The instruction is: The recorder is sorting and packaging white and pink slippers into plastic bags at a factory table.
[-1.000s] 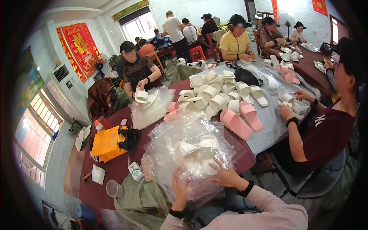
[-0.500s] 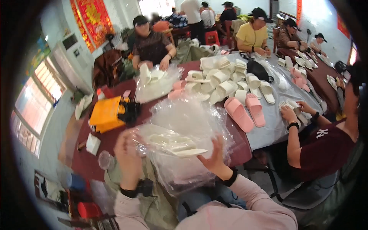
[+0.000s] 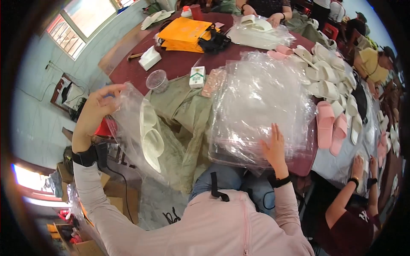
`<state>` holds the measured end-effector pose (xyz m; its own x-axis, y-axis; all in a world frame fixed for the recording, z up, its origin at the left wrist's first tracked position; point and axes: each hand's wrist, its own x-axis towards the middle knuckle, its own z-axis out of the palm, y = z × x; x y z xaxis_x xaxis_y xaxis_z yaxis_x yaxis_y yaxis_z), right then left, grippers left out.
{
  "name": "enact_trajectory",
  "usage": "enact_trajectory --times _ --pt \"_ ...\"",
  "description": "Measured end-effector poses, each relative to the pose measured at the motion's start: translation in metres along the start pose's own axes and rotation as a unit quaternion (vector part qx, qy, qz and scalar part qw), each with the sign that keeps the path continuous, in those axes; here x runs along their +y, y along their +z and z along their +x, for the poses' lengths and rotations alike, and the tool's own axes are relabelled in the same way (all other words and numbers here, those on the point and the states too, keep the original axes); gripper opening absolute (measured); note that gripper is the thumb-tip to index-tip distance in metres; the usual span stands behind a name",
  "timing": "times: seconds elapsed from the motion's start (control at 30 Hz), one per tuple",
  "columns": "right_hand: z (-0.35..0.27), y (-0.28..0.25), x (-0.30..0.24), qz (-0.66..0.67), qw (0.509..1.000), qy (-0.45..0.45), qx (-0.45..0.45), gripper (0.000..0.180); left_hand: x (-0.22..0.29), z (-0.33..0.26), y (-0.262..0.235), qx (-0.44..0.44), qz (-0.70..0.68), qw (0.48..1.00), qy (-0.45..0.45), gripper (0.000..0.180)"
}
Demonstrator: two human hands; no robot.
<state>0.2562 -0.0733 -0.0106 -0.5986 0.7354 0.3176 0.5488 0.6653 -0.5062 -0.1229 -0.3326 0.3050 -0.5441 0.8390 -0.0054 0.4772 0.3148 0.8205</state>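
At the left, my left hand (image 3: 97,110) pinches the top edge of a clear plastic bag (image 3: 128,112). Inside that bag a pair of white slippers (image 3: 153,143) hangs over the table's near edge, beside a grey-green cloth sack (image 3: 181,115). My right hand (image 3: 275,149) has its fingers stretched out on a stack of clear plastic bags (image 3: 265,98) in front of me; it holds nothing.
On the dark red table (image 3: 128,70) are a yellow bag (image 3: 185,36), a tissue pack (image 3: 150,58), a round clear tub (image 3: 157,80) and a small white-green box (image 3: 197,77). White slippers (image 3: 326,72) and pink slippers (image 3: 325,123) lie at the right, near a co-worker's hands (image 3: 358,166).
The bagged white slippers moved from above the bag stack to the left, carried by my left hand. My right hand came away from them onto the stack. The view swung left.
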Motion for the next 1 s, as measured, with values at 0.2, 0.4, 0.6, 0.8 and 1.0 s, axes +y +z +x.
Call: enact_trajectory --times 0.2,0.4,0.6,0.8,1.0 --pt "-0.006 -0.002 0.001 -0.001 1.0 0.005 -0.019 0.074 -0.063 -0.024 -0.016 0.024 0.013 0.999 -0.043 0.027" --pt "-0.01 0.001 0.013 -0.015 0.999 0.009 -0.035 0.071 -0.085 -0.036 -0.004 0.031 0.048 0.997 -0.044 0.017" --pt "-0.01 0.002 0.014 -0.042 0.998 0.015 -0.049 0.068 -0.143 -0.032 0.037 0.014 -0.164 0.986 -0.011 0.006" --pt "-0.009 0.0 0.015 -0.033 0.999 0.01 -0.037 0.066 -0.218 -0.014 0.103 0.108 -0.475 0.869 -0.087 0.016" --pt "-0.006 0.005 0.011 -0.054 0.998 -0.001 -0.04 0.066 -0.328 0.006 0.184 -0.001 -0.453 0.853 -0.258 0.016"
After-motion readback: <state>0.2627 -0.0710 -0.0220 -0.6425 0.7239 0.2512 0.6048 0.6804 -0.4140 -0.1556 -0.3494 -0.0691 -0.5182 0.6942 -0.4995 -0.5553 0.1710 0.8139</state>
